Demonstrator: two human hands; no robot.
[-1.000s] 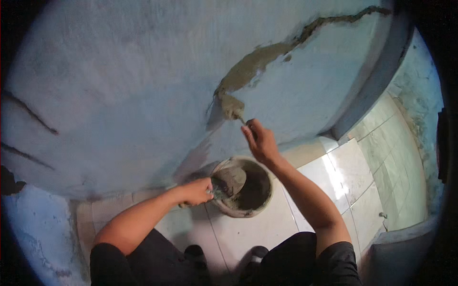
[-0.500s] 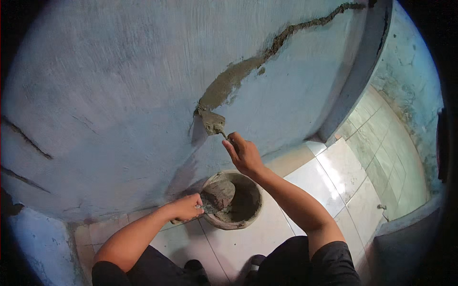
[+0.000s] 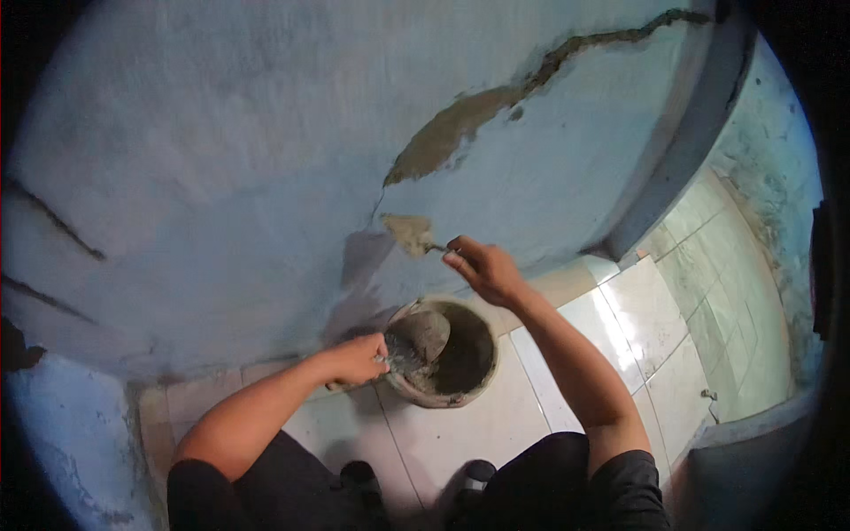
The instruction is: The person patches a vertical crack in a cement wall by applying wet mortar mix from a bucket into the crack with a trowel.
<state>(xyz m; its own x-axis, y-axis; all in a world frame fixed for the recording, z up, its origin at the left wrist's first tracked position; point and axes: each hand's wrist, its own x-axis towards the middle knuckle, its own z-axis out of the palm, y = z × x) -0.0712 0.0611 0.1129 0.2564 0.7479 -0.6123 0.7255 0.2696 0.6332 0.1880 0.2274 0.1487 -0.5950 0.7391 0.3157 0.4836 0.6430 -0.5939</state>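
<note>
Head view, taking the bucket (image 3: pixel 456 400) as landmark: far to its left, two dark cracks (image 3: pixel 57 219) run across the pale blue wall (image 3: pixel 221 195), whose surface looks streaked and worn. Just left of the bucket, the left hand (image 3: pixel 357 358) has its fingers closed around a larger trowel (image 3: pixel 428 334), whose mortar-coated blade covers part of the bucket's opening. Below the bucket, light floor tiles (image 3: pixel 429 442) lie between two dark-clad feet (image 3: pixel 360 478). Above the bucket, the small trowel (image 3: pixel 408 234) points up and left near the wall, casting a shadow; the right hand (image 3: pixel 487 272), up and right of the bucket, pinches its handle. From above the bucket, a brown-grey mortar strip (image 3: pixel 452 133) climbs rightward into a rough crack. To the bucket's right, past glossy tiles, stand a grey-blue wall edge (image 3: pixel 673 177), a small metal piece (image 3: pixel 708 394) and a low wall (image 3: pixel 761 469).
</note>
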